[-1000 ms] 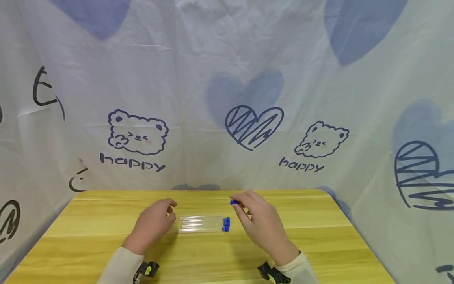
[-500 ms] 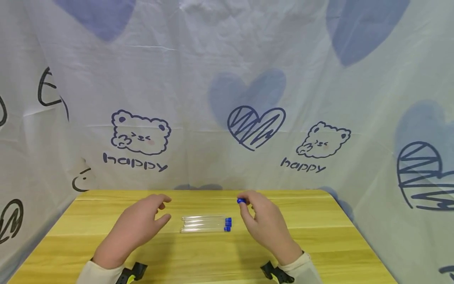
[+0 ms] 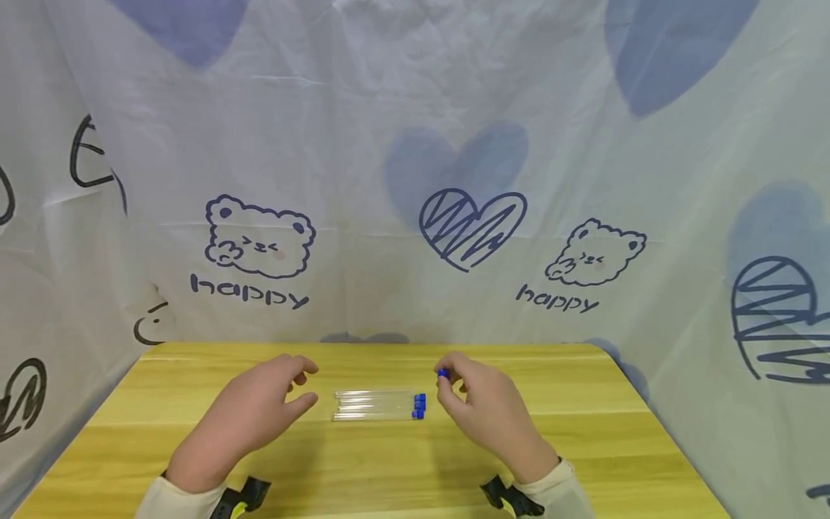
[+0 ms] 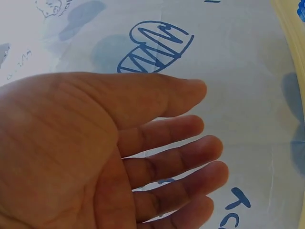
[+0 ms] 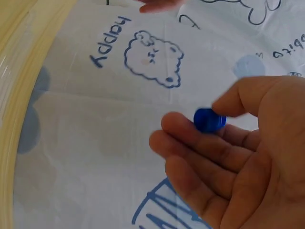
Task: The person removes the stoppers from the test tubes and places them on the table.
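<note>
Clear test tubes [image 3: 375, 406] with blue caps [image 3: 419, 406] lie side by side on the table, their capped ends to the right. Above the table, just right of those caps, my right hand [image 3: 489, 411] pinches a small blue cap [image 5: 208, 120] between thumb and index finger; no tube shows attached to it. To the left of the tubes hovers my left hand [image 3: 249, 414], apart from them. In the left wrist view its fingers [image 4: 181, 157] and thumb are nearly straight, with nothing between them.
The table [image 3: 376, 476] has a yellow wood-grain top with rounded far corners. Behind it hangs a pale cloth [image 3: 363, 144] printed with hearts, bears and the word happy. Black straps [image 3: 512, 497] with cameras sit at both wrists.
My left hand has drawn back to the left, away from the tubes, and its fingers have spread. My right hand has shifted slightly right, and the blue cap has turned in its fingertips.
</note>
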The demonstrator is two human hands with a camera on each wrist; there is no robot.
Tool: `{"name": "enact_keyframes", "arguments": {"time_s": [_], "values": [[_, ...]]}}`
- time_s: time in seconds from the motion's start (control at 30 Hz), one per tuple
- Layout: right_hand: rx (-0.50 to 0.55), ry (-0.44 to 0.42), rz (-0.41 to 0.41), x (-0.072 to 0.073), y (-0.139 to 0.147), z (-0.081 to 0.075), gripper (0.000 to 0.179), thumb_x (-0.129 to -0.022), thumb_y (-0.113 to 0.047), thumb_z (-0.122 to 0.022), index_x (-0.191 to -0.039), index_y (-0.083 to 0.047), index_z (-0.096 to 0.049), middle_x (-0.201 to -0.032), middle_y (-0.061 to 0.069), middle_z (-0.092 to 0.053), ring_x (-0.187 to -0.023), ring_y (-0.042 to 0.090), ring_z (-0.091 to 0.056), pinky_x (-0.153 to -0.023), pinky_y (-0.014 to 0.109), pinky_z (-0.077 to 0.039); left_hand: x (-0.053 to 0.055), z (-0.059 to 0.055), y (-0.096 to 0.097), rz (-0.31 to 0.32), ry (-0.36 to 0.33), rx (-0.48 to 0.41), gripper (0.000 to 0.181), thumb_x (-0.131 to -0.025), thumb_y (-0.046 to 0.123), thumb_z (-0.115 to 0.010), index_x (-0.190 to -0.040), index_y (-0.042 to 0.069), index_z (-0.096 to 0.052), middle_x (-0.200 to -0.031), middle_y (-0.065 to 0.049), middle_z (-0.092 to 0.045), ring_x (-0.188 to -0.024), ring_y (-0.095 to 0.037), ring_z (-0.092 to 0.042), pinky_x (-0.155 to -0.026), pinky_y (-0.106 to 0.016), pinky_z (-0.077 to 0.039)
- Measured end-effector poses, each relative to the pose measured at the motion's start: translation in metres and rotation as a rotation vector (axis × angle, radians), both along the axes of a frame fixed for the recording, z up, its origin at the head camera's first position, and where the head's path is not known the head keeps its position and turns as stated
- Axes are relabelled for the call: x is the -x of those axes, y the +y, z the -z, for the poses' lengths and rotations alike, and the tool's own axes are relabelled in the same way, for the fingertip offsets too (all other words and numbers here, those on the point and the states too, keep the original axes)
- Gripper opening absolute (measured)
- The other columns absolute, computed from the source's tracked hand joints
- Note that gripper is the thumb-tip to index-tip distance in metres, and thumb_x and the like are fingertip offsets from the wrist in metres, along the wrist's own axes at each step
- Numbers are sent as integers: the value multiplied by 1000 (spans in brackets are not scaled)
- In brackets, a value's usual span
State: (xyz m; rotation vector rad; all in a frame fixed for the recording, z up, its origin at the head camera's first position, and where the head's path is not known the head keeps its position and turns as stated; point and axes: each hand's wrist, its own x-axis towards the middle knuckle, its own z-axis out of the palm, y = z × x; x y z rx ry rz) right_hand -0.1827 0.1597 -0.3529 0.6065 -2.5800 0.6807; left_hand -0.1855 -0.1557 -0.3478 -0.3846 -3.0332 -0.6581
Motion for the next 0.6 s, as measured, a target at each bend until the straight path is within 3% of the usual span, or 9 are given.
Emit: {"name": "enact_keyframes", "arguments": {"time_s": [0.13,0.23,0.43,0.6], "values": [[-64,-12,32,7,1,6,8,-94,-22,-76,-92,-22,-67,-85,-11,-70,-75,4,-65,-68,24,-55,-2,-3,0,1,-21,-4,35,-94,28,-78,-126,16,-69,-110,3,-70,-98,-19,-67,-83,-46,-56],[-148,-50,52,17,3,14,17,-93,-28,-79,-87,-22,-65,-79,-11,-63,-69,6,-58,-61,24,-49,-2,-3,1,-1,-25,-3,35,-94,28,-77,-125,16,-70,-107,4,-71,-94,-16,-67,-80,-44,-56],[-271,-282,150,38,14,37,17,-91,-18,-78,-84,-15,-63,-72,-6,-56,-60,11,-47,-54,28,-41,0,-2,2,-6,-48,-1,34,-93,30,-77,-123,17,-70,-102,6,-70,-88,-13,-65,-76,-42,-55],[-323,-410,234,55,29,62,20,-88,-11,-75,-75,-12,-60,-67,-3,-52,-58,13,-44,-55,31,-38,1,0,3,5,-53,-4,33,-93,29,-77,-122,16,-70,-99,6,-70,-83,-11,-63,-73,-40,-54]]}}
